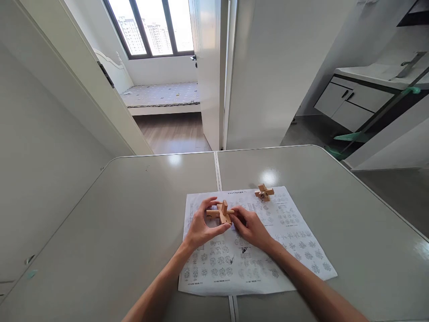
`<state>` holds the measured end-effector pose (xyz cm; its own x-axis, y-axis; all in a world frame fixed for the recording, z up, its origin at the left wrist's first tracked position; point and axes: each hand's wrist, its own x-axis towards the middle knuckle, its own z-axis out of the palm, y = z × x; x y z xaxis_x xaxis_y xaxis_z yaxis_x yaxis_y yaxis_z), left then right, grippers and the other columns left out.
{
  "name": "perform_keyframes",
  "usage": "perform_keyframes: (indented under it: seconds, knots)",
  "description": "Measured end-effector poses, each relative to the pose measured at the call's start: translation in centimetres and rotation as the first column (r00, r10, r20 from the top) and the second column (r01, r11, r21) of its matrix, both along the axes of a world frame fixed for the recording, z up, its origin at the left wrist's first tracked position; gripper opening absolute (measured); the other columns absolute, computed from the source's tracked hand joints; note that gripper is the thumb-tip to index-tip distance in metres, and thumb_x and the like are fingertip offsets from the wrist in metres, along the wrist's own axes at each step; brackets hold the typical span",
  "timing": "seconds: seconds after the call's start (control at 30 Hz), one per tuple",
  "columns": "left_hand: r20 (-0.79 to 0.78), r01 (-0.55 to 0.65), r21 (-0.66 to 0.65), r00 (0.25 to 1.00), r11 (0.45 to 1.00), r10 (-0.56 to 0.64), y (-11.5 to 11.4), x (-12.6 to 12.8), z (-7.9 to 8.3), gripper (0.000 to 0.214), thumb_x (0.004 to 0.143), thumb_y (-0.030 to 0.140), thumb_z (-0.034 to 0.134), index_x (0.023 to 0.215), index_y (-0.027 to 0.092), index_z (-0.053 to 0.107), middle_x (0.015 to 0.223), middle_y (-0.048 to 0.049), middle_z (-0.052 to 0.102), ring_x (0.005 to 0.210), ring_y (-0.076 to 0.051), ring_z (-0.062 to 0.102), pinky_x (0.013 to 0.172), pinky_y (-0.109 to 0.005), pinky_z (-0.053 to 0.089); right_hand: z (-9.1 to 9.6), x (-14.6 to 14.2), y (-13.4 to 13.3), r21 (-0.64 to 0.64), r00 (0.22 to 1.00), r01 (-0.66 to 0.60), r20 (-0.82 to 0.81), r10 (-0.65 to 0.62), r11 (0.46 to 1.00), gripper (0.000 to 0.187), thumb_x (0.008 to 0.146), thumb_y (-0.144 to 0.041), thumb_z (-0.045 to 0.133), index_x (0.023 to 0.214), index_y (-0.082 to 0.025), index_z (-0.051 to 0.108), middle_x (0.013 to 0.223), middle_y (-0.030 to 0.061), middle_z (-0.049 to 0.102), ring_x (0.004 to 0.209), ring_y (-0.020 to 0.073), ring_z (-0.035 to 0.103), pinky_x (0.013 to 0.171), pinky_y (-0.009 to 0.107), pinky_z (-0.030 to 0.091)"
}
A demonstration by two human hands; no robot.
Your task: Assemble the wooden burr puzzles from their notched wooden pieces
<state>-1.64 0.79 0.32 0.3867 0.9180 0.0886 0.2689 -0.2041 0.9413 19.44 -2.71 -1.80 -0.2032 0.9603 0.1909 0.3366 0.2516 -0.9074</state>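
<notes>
A wooden interlocking cross puzzle [221, 213] is held between both hands just above a printed instruction sheet [288, 250]. My left hand [201, 228] pinches its left side with thumb and fingers curled round it. My right hand [250, 227] grips the right end of the same puzzle. A second, smaller wooden cross puzzle [264, 192] lies alone on the sheet's far edge, to the right of my hands.
The sheet lies across the seam of a grey folding table [117, 232]. Beyond the far edge stand a white door [209, 67], a wall, and a doorway to a room with a window. A cabinet [351, 100] stands at the right.
</notes>
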Motion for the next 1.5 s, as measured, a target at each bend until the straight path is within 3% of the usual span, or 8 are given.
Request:
perform_keyframes:
  seconds: [0.63,0.93,1.07,1.13,1.27,1.4,1.5]
  knots:
    - [0.121,0.033,-0.085,0.992,0.996,-0.022,0.1,0.0,-0.5,0.082,0.074,0.043,0.092,0.145,0.028,0.054,0.145,-0.0133,0.063,0.129,-0.031,0.066,0.111,-0.049,0.055,-0.4,0.2,0.1,-0.021,0.999,0.013,-0.040,-0.014,1.000,0.029,0.107,-0.047,0.049,0.103,-0.022,0.064,0.067,-0.0009,0.064,0.056,0.0163,0.055,0.057,0.027,0.044]
    - [0.121,0.090,-0.104,0.990,0.990,-0.077,0.1,0.0,-0.3,0.066,0.087,0.049,0.081,0.143,0.024,0.055,0.128,-0.0121,0.073,0.119,-0.030,0.070,0.105,-0.045,0.055,0.2,0.1,0.1,-0.102,0.988,0.007,-0.151,-0.022,0.995,0.033,0.105,-0.052,0.053,0.101,-0.022,0.063,0.071,0.0000,0.067,0.055,0.0148,0.054,0.056,0.027,0.044]
    - [0.147,0.088,-0.087,0.986,0.992,-0.075,0.2,0.1,-0.2,0.052,0.102,0.055,0.058,0.143,0.023,0.057,0.139,-0.0135,0.067,0.115,-0.028,0.070,0.103,-0.043,0.055,0.2,0.1,0.3,-0.148,0.979,0.025,-0.199,-0.054,0.989,0.036,0.104,-0.057,0.054,0.101,-0.022,0.063,0.069,-0.0001,0.065,0.055,0.0155,0.055,0.054,0.028,0.043]
    - [0.142,0.040,-0.059,0.989,0.997,-0.031,0.3,0.3,-0.1,0.046,0.104,0.052,0.055,0.139,0.024,0.059,0.143,-0.0125,0.065,0.113,-0.026,0.070,0.104,-0.042,0.054,0.0,0.2,0.3,-0.153,0.973,0.038,-0.218,-0.071,0.988,0.036,0.103,-0.057,0.055,0.101,-0.022,0.063,0.071,-0.0001,0.066,0.055,0.0156,0.055,0.054,0.028,0.042]
    - [0.123,-0.067,-0.004,0.990,0.998,0.067,0.3,0.6,-0.3,0.031,0.102,0.047,0.060,0.118,0.022,0.069,0.123,-0.0098,0.071,0.112,-0.025,0.068,0.100,-0.038,0.053,-0.4,0.2,0.4,-0.152,0.967,0.053,-0.238,-0.088,0.987,0.033,0.103,-0.054,0.057,0.103,-0.022,0.064,0.073,-0.0002,0.066,0.056,0.0153,0.055,0.056,0.029,0.043]
    - [0.105,-0.122,-0.048,0.986,0.991,0.126,0.4,0.5,-0.8,0.028,0.100,0.048,0.063,0.095,0.021,0.069,0.094,-0.0050,0.072,0.090,-0.021,0.067,0.084,-0.033,0.053,-0.7,0.2,0.4,-0.143,0.973,0.068,-0.208,-0.097,0.987,0.033,0.105,-0.053,0.055,0.105,-0.022,0.064,0.071,-0.0005,0.063,0.059,0.0164,0.057,0.058,0.030,0.045]
    - [0.121,-0.115,-0.064,0.985,0.991,0.123,0.4,0.4,-0.9,0.029,0.098,0.048,0.065,0.091,0.020,0.067,0.088,-0.0039,0.071,0.085,-0.020,0.065,0.081,-0.032,0.051,-0.7,0.2,0.2,-0.100,0.981,0.088,-0.162,-0.103,0.991,0.033,0.103,-0.053,0.056,0.116,-0.023,0.062,0.086,0.0033,0.066,0.069,0.0182,0.061,0.061,0.030,0.049]
